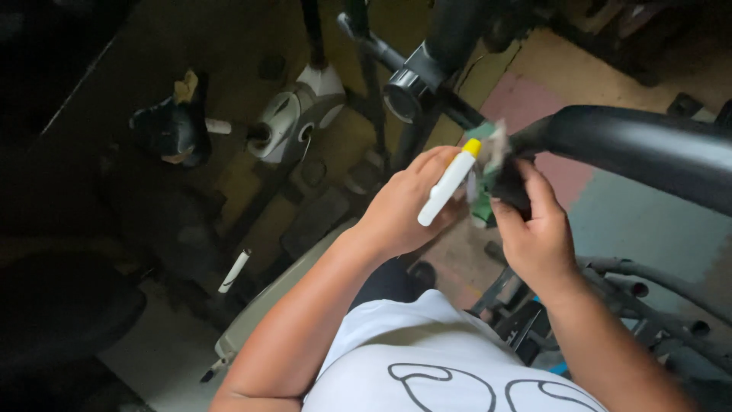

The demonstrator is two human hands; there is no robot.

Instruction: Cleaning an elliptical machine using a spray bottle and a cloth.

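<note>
- Left hand (400, 210): grip closed round a slim white plastic spray bottle with yellow cap (448, 185), nozzle end pointing to 1 o'clock, toward the cloth.
- Right hand (537, 229): grip clamped on a crumpled green-and-white cloth (488, 164), pressed against the end of a thick black padded handlebar (648, 145) that runs off to 3 o'clock.
- Judgement: keep the nozzle close to the cloth, wet it lightly, hold the wrap tight round the bar.
- Outward, at 10 o'clock: grey-and-white exercise bike body (293, 114); black saddle (171, 126) beyond.
</note>
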